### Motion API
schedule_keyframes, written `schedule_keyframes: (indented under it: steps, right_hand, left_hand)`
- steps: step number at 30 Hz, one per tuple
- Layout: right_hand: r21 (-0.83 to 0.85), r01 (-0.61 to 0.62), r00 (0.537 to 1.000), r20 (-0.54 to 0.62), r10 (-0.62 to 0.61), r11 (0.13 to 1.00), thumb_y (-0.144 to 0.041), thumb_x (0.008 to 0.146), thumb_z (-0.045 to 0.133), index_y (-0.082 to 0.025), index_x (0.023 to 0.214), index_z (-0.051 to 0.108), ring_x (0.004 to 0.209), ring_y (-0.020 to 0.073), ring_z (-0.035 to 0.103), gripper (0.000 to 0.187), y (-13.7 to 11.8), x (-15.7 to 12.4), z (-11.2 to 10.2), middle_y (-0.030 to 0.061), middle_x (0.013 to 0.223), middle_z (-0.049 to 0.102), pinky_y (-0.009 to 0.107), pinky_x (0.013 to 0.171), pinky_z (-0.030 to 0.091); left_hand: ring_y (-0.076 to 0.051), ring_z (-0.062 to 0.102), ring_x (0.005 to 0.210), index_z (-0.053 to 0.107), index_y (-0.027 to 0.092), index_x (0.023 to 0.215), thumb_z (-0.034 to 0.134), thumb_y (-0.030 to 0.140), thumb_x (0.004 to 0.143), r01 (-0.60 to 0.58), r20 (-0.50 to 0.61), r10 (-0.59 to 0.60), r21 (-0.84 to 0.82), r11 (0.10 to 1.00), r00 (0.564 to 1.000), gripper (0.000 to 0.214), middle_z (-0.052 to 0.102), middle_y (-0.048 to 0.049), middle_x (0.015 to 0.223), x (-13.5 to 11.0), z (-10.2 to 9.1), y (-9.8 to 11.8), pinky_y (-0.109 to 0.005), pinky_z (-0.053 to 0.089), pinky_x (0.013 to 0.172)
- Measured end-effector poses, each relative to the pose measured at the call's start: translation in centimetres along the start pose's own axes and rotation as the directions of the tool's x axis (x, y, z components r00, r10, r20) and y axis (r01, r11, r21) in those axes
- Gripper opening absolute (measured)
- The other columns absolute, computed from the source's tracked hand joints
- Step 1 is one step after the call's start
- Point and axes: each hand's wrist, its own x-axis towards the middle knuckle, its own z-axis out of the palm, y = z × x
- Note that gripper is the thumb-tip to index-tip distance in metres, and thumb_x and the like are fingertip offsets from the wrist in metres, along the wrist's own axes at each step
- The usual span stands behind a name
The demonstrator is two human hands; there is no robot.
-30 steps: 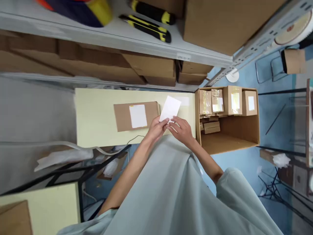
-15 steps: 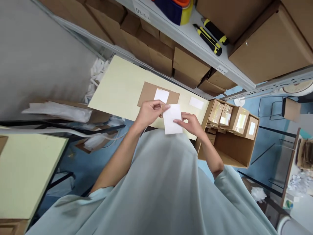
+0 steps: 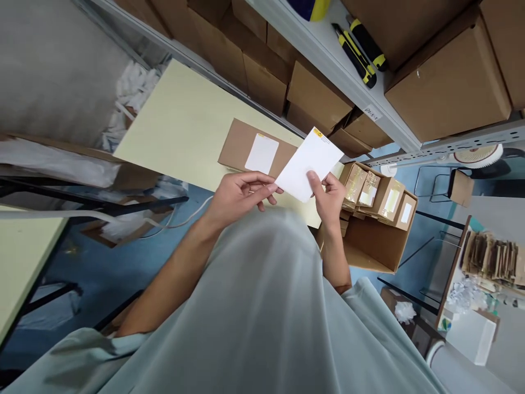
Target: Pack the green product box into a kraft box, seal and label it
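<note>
A white label sheet (image 3: 308, 161) with a yellow-orange mark in its upper corner is held tilted above the table, in front of me. My right hand (image 3: 329, 200) grips its lower right side, thumb on the face. At the lower left corner, the thumb and fingertips of my left hand (image 3: 244, 196) pinch the sheet's edge. Just beyond, a closed brown cardboard box (image 3: 235, 143) lies on the pale yellow table (image 3: 180, 120). A white label (image 3: 262, 154) is on top of that box, whose right end is partly hidden behind the sheet.
To the right stands an open carton (image 3: 371, 243) with several small labelled boxes (image 3: 389, 198) inside. Above the table runs a metal shelf (image 3: 328, 65) bearing two utility knives (image 3: 356, 57) and cartons. A white cable (image 3: 180, 223) hangs at left.
The sheet has turned clockwise and risen, and its yellow-orange mark now shows. My left hand has slid to its lower corner. The camera view has shifted.
</note>
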Motion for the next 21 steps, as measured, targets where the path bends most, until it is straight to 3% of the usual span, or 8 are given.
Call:
schedule_keyframes:
  steps: [11,14,16,18,21]
  right_hand:
    - [-0.049,-0.059,0.998,0.031,0.06,0.997,-0.083,0.097,0.073,-0.025,0.07,0.056,0.063,0.0132,0.05,0.066,0.0,-0.1,1.1,-0.0065,0.062,0.05,0.029,0.067,0.048]
    - [-0.152,-0.093,0.995,0.018,0.097,0.984,-0.075,0.094,0.083,-0.025,0.083,0.066,0.071,0.0154,0.059,0.054,0.8,0.4,2.2,-0.0059,0.07,0.058,0.032,0.079,0.055]
    - [-0.243,-0.055,0.998,-0.01,0.054,0.968,-0.067,0.092,0.089,-0.025,0.101,0.075,0.084,0.0182,0.066,0.045,1.0,0.6,3.0,-0.003,0.083,0.068,0.036,0.091,0.059]
    - [-0.248,0.035,0.998,0.06,-0.02,0.968,-0.06,0.098,0.087,-0.026,0.113,0.08,0.096,0.0202,0.07,0.037,0.4,0.4,4.0,0.0013,0.096,0.074,0.038,0.099,0.06]
    - [-0.117,0.117,0.953,0.293,-0.078,0.986,-0.056,0.106,0.08,-0.027,0.11,0.085,0.098,0.0202,0.074,0.03,-1.5,-0.1,5.6,0.0041,0.103,0.078,0.038,0.098,0.062]
  left_hand:
    - [-0.026,0.081,0.073,0.078,0.02,0.089,0.091,0.062,0.081,-0.007,0.026,0.007,-0.012,1.0,1.0,0.045,0.086,-0.0128,0.092,0.3,-1.4,0.1,-0.033,0.062,0.055]
    - [-0.026,0.081,0.074,0.076,0.021,0.089,0.09,0.062,0.081,0.003,0.017,-0.003,-0.015,1.0,1.0,0.044,0.084,-0.0116,0.089,0.6,-2.1,0.1,-0.032,0.061,0.056]
    - [-0.025,0.08,0.075,0.075,0.021,0.089,0.088,0.06,0.081,0.012,-0.014,-0.012,-0.006,1.0,1.0,0.042,0.084,-0.0099,0.088,0.9,-2.6,0.0,-0.03,0.06,0.055]
    - [-0.024,0.08,0.075,0.075,0.022,0.088,0.087,0.058,0.08,0.02,-0.047,-0.019,0.008,1.0,0.999,0.039,0.082,-0.0078,0.085,1.1,-3.2,-0.2,-0.028,0.057,0.054]
    - [-0.024,0.08,0.077,0.076,0.024,0.085,0.086,0.057,0.08,0.028,-0.058,-0.025,0.04,0.999,0.998,0.034,0.08,-0.0058,0.081,1.3,-4.5,-0.2,-0.028,0.056,0.055]
